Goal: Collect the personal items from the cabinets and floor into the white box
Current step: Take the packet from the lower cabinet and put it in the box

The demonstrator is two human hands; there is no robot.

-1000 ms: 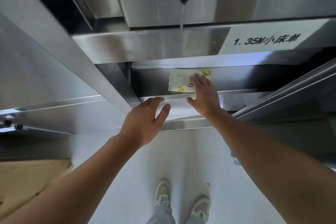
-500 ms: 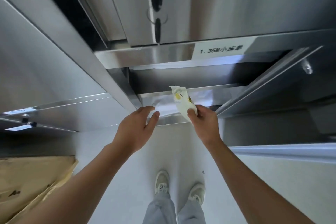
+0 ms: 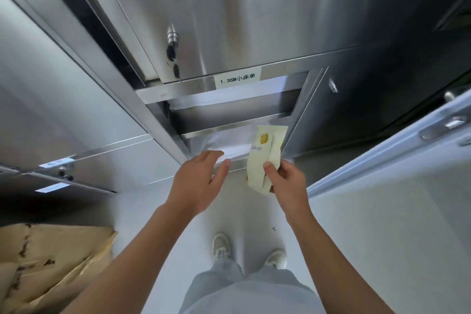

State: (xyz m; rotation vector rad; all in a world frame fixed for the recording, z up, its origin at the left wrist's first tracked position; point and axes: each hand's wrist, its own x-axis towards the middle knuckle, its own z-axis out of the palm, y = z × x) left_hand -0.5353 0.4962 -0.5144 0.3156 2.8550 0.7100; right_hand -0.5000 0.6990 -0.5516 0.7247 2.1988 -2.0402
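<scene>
Brown paper (image 3: 46, 262) lay on the floor, well to the left of the steel cabinet (image 3: 229, 20). My left hand (image 3: 201, 181) hovered at the front edge of the cabinet's open lower compartment, fingers loosely spread and holding nothing. A key (image 3: 175, 69) hung from the lock on the cabinet door above, left of a white label (image 3: 238, 80). My right hand (image 3: 285, 181) pinched the pale yellow packet (image 3: 265, 158) between thumb and fingers, upright, just in front of that compartment's right side.
</scene>
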